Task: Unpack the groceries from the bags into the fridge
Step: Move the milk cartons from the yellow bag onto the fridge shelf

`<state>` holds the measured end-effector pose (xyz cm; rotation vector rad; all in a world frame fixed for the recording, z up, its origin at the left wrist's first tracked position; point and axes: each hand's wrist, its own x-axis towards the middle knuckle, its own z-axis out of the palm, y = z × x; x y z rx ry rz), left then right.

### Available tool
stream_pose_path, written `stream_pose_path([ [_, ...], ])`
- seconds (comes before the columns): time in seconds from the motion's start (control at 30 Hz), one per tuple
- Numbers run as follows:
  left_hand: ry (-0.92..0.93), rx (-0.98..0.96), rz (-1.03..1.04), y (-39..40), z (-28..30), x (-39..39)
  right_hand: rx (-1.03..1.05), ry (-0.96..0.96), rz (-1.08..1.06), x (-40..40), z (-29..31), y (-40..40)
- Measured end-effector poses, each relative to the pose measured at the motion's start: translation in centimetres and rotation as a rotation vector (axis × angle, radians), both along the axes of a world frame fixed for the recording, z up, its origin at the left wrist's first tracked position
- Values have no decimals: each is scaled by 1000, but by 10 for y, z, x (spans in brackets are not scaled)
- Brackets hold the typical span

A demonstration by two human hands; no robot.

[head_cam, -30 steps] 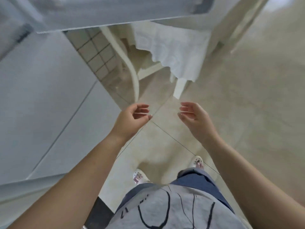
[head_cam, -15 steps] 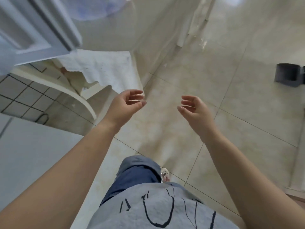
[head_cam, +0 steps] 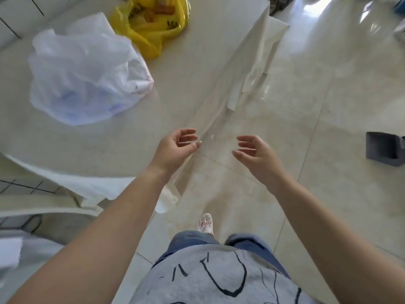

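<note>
both hands, left [head_cam: 175, 148] and right [head_cam: 254, 153], hang loosely curled and empty near the table [head_cam: 186, 88], white bag [head_cam: 87, 71] and yellow bag [head_cam: 151, 23], contents blurred.

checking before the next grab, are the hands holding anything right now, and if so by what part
Nothing is held. The left hand and the right hand both hang empty with loosely curled fingers, short of the white bag and the yellow bag on the table.

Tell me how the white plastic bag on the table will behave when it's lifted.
The white plastic bag looks thin and crumpled, so it will likely sag and fold. Faint shapes show through it, so the contents may shift. Probably light for its bulk.
</note>
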<state>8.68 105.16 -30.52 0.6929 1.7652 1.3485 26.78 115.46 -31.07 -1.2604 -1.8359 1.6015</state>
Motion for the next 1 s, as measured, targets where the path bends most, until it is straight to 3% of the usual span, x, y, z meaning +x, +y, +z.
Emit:
stream_pose_path([
  [0.3,11,3,184,141,2,-86,-19,29,134,-105,9,175],
  [0.6,-28,5,630,253,-1,-162,74,-65,579,-242,21,349],
  [0.83,-60,73,843,304,5,-222,85,-60,784,-361,35,418],
  [1.0,-37,84,820,340,4,-279,134,-39,818,-425,30,451],
])
